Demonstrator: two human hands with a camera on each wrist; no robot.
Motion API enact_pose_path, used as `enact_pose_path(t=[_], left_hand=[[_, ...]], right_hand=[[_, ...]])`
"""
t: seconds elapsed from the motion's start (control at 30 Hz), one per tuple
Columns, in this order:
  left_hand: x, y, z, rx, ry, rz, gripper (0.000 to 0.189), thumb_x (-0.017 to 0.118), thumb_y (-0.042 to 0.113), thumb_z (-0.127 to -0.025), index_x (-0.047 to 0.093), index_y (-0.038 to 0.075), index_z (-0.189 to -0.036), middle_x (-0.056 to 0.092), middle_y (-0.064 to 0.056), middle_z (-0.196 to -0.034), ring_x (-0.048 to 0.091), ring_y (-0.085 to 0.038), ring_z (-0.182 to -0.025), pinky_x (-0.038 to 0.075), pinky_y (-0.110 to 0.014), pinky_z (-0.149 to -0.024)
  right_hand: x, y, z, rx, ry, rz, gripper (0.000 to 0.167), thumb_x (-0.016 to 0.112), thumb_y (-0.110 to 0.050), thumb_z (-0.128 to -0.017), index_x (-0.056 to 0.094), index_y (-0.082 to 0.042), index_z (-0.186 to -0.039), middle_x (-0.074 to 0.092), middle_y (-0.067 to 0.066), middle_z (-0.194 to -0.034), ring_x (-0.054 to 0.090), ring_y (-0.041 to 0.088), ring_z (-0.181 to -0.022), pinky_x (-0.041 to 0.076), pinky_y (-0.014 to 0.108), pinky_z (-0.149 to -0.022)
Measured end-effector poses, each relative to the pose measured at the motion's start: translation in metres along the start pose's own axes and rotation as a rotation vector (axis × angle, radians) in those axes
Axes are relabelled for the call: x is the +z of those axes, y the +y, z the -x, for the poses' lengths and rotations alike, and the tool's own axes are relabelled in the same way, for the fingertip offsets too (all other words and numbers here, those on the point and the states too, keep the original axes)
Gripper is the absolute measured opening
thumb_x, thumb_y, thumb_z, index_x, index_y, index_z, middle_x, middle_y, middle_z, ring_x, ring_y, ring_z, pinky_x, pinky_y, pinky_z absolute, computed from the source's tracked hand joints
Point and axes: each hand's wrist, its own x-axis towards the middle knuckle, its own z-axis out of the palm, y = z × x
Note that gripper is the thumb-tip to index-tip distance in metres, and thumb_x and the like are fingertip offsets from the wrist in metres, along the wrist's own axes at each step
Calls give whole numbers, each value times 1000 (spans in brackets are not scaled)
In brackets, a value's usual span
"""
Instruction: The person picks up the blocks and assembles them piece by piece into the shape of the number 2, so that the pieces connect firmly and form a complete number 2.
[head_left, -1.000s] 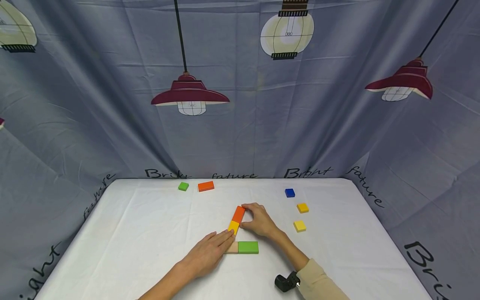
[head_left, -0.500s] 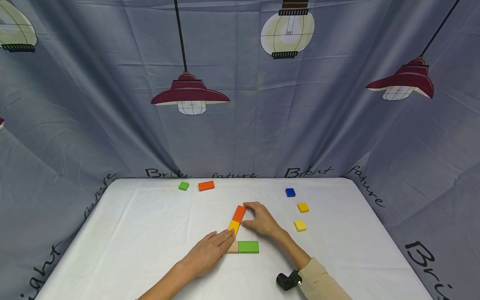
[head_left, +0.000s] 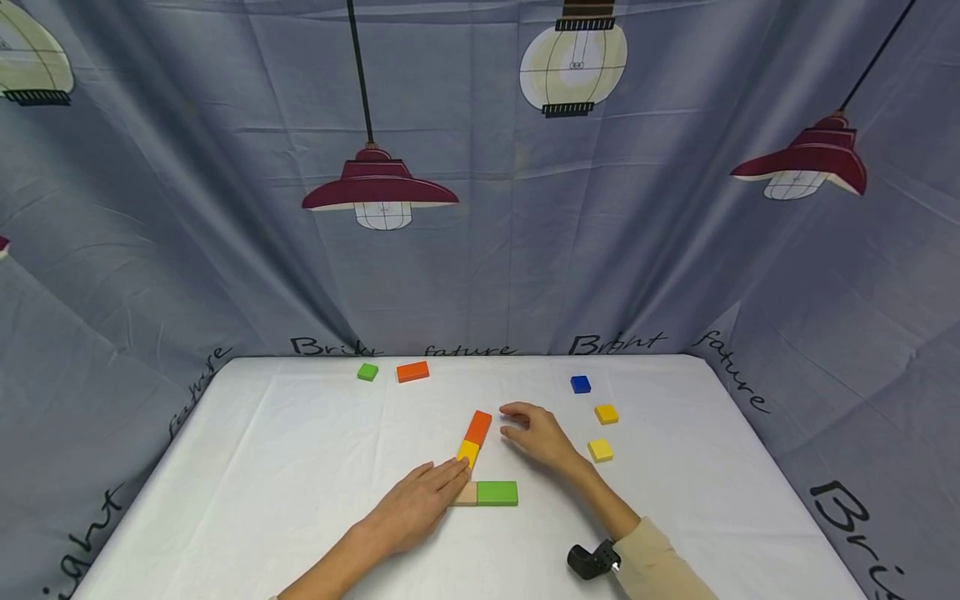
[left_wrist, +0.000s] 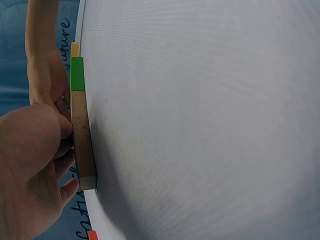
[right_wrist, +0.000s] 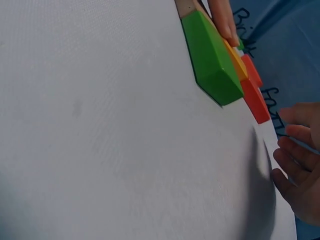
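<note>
My left hand [head_left: 418, 507] lies over the left part of a block arrangement, fingers extended and fingertips on a yellow block [head_left: 468, 451]. An orange block [head_left: 477, 427] continues from the yellow one in a slanting line away from me. Below them a plain wooden block [head_left: 466, 494], partly hidden by the left hand, meets a green block [head_left: 497, 493] end to end. In the left wrist view the plain block's long side [left_wrist: 82, 135] shows. My right hand [head_left: 543, 435] is right of the orange block, apart from it, with loosely bent fingers holding nothing.
At the back left lie a small green block [head_left: 367, 372] and another orange block [head_left: 412, 372]. On the right are a blue block [head_left: 581, 384] and two yellow blocks [head_left: 607, 414]. A black device [head_left: 592, 560] sits at the right wrist. A printed curtain [head_left: 480, 283] hangs behind the white-covered table.
My right hand has let go of the orange block's side and moved off to the right. The left hand and the blocks stay in place.
</note>
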Motion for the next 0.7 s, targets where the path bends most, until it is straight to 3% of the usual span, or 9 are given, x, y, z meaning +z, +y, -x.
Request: enact_pose_path(t=[0.23, 0.7], left_hand=[[0, 1, 0, -28, -55, 25, 47, 53, 17, -104, 47, 7, -149, 42, -6, -154, 39, -20, -141, 36, -43, -112], [0, 1, 1, -21, -40, 16, 47, 54, 16, -103, 47, 6, -149, 43, -7, -154, 40, -20, -141, 37, -42, -111]], right_hand=[[-17, 3, 8, 51, 24, -18, 30, 73, -10, -91, 70, -5, -121, 69, 8, -119, 64, 27, -109, 51, 45, -96], [-64, 17, 38, 7, 97, -15, 36, 73, -10, -91, 67, -2, -126, 66, 12, -126, 60, 33, -118, 44, 53, -103]])
